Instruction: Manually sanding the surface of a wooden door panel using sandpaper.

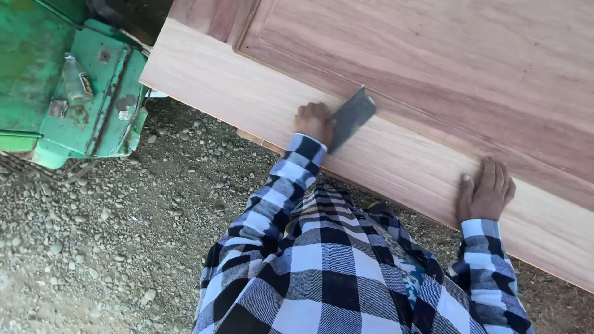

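open way: bare door panel (470,80) from 12 to 3 o'clock
blocked: green machine (74,80) at 10 o'clock

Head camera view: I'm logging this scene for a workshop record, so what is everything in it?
Wooden door panel: one, pale and reddish-brown, slanting across the upper right.
Scraper blade: one, dark grey metal, flat on the panel's pale border.
Green machine: one, green with rust spots, upper left.
Gravel ground: grey-brown stones, below the panel and machine.
Checked shirt: one, navy and white, bottom centre.
Left hand: gripping the scraper blade.
Right hand: pressed flat on the panel near its lower edge.
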